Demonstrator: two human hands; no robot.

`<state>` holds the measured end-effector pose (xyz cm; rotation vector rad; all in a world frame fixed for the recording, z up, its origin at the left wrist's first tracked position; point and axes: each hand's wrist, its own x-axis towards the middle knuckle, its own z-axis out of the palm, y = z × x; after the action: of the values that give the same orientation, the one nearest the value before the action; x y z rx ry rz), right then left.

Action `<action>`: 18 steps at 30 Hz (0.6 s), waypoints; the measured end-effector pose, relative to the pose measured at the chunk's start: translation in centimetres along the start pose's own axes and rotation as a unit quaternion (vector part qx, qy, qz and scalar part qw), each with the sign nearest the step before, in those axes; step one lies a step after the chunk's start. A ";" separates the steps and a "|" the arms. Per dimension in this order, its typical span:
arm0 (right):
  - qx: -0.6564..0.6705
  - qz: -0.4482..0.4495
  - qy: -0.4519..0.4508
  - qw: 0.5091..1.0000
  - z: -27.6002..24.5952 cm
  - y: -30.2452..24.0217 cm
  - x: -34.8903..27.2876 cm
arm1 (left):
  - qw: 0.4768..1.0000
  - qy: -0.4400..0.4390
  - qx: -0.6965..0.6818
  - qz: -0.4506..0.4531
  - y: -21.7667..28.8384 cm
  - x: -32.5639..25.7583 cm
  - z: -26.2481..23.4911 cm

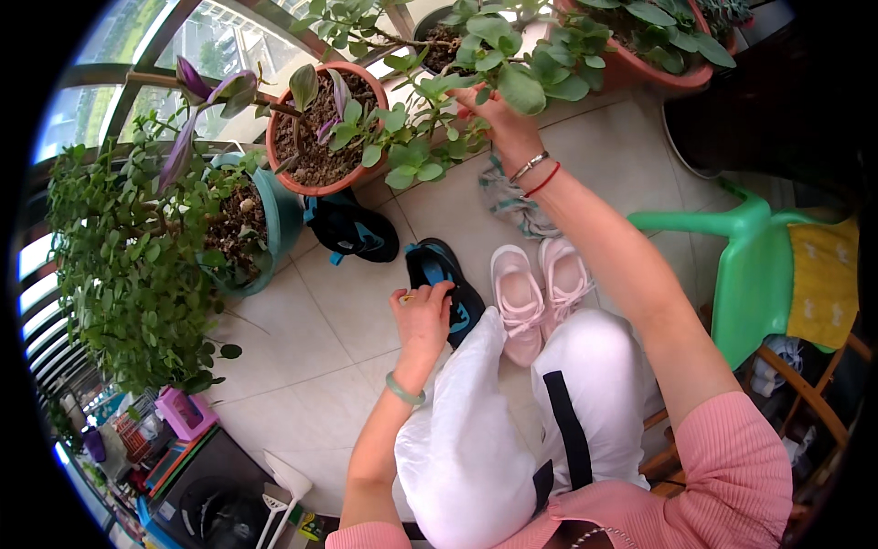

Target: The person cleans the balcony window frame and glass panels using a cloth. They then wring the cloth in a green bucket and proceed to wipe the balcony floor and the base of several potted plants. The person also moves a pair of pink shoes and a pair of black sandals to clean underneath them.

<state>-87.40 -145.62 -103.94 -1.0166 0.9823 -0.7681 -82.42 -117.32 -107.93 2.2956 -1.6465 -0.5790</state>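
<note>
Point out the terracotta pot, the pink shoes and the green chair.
terracotta pot (291,178), head view, on its front rim.
pink shoes (518,297), head view, on the strap of the left one.
green chair (745,274), head view, on the seat's near edge.

Right arm's stretched way out ahead, right hand (494,114) up high with fingers pinched together. Left hand (422,316) sits low by the knee, curled into a loose fist, wrist bent.

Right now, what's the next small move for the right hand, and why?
Probably close the fingers on one stem and pull it gently clear: the right hand is already up among the green leaves, while the left hand rests low by the black shoe.
</note>
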 end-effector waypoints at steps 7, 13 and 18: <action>-0.028 0.042 -0.031 0.998 0.2 0.4 0.4 | 0.911 0.065 -0.389 -0.118 0.7 6.1 -0.7; -0.008 0.003 -0.040 0.999 0.9 0.0 0.4 | 0.624 0.089 -0.760 -0.160 2.3 17.5 -1.5; -0.024 -0.008 -0.053 0.998 0.3 0.8 1.4 | 0.508 0.101 -0.856 -0.010 3.1 20.5 -1.5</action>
<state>-86.53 -146.48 -104.99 -1.0966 0.9055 -0.7001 -78.60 -137.73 -108.70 0.6808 -0.2061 -1.0898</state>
